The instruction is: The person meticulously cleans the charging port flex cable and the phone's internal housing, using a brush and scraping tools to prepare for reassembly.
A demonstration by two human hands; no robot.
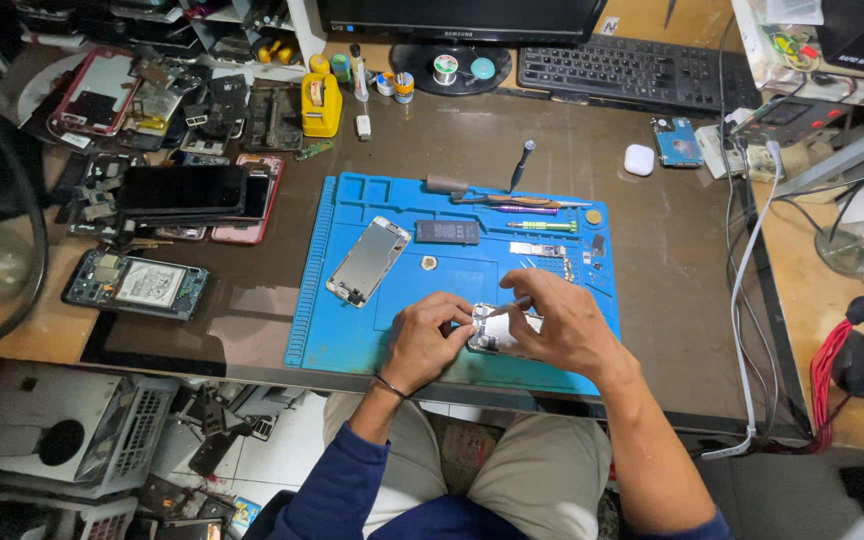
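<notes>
Opened phone body point(500, 330) lies between both hands on the blue mat point(352, 330), its long axis running left to right. Left hand point(424, 338) curls closed on its left end; right hand point(562, 325), just right of it, pinches a thin tool point(514, 303) tipped down onto it.

On the blue repair mat point(317, 265) lie one opened phone point(497, 330), one silver phone frame point(368, 260), one black battery point(447, 232) and one coin point(593, 216), with one white earbud case point(639, 159) to its right and one keyboard point(632, 72) beyond it.

Dark monitor screen point(457, 15) top centre; black phone screen point(184, 190) left
</notes>
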